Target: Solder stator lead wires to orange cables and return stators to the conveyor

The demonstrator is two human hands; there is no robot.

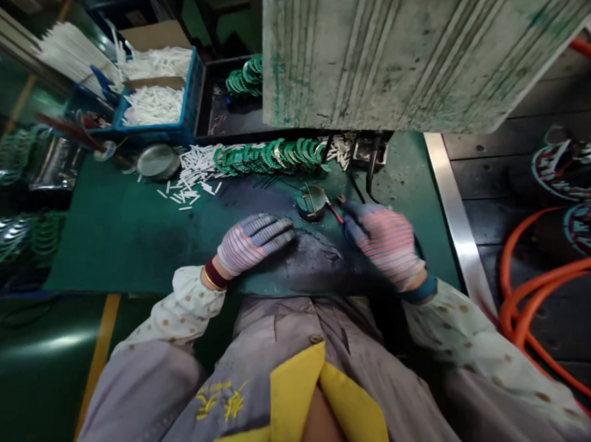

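Note:
Both my hands wear striped knit gloves with grey fingers. Palm down, my left hand (pixel 257 241) lies on the dark worn patch of the green mat, fingers stretched out and holding nothing. My right hand (pixel 383 240) is slightly blurred, its fingers closed around the rear of a thin rod-like tool (pixel 334 211) with a red section. The tool's pale tip points at a small round black holder (pixel 310 204), which has thin strips lying across its top. A row of green crescent-shaped parts (pixel 274 156) stands behind the holder, beside a heap of short white tubes (pixel 197 169).
A blue bin (pixel 187 101) with white tubes stands back left, near a round metal tin (pixel 157 162). A large stained grey panel (pixel 375 59) overhangs the back. Black cords (pixel 373 166) run down toward my right hand. Orange hoses (pixel 513 304) lie beyond the metal edge (pixel 458 221).

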